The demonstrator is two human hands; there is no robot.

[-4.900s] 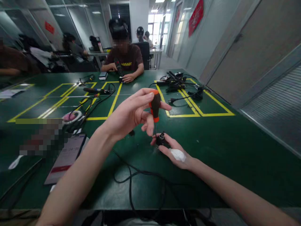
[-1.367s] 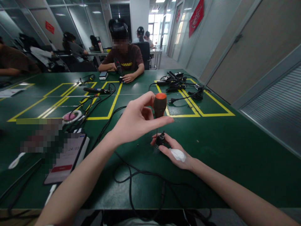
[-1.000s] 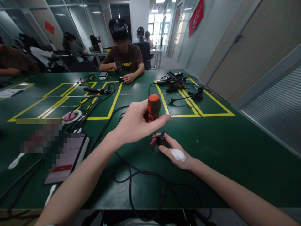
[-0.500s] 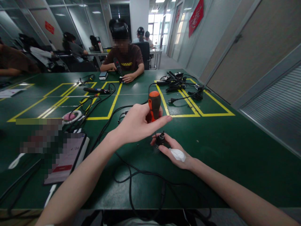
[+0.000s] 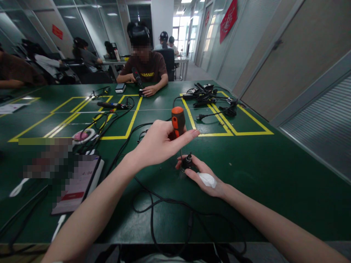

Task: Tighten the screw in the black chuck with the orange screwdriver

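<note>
My left hand [image 5: 159, 143] grips an orange and black screwdriver [image 5: 178, 122] upright, its thin shaft pointing down at a small black connector [image 5: 188, 162]. My right hand [image 5: 201, 174] lies palm up on the green table [image 5: 274, 175] and pinches that connector between its fingertips. A white patch [image 5: 207, 179] sits on the right palm. A black cable [image 5: 153, 204] runs from near the connector toward me.
A phone [image 5: 78, 182] lies at the left near a pink and white reel [image 5: 82, 136]. Cables and plugs [image 5: 211, 98] are piled at the far right inside yellow floor-tape boxes. A person in a brown shirt [image 5: 145, 69] works across the table.
The left hand has kept twisting the screwdriver handle, its fingers shifting around it. The handle has tipped slightly left. The right hand and connector have stayed put.
</note>
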